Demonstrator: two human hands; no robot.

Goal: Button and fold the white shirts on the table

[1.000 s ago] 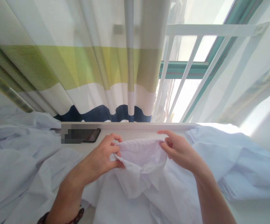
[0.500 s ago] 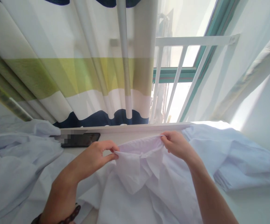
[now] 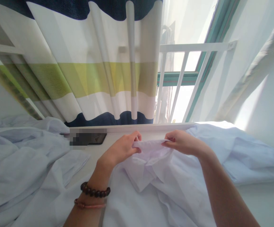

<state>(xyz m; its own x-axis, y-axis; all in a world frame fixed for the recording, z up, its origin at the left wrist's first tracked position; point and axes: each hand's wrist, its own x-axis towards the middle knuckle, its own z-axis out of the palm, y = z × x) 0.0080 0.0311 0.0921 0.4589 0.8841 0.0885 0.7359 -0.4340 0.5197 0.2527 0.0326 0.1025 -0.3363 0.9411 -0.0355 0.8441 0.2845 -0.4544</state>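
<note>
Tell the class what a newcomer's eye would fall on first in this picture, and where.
Probably the curtain, banded white, green and navy, across the upper left and middle, beside the bright window at upper right. Next, just below centre, the left hand and right hand hold the collar of a white shirt. Dark beads below the left hand, left of centre, stand out too.
</note>
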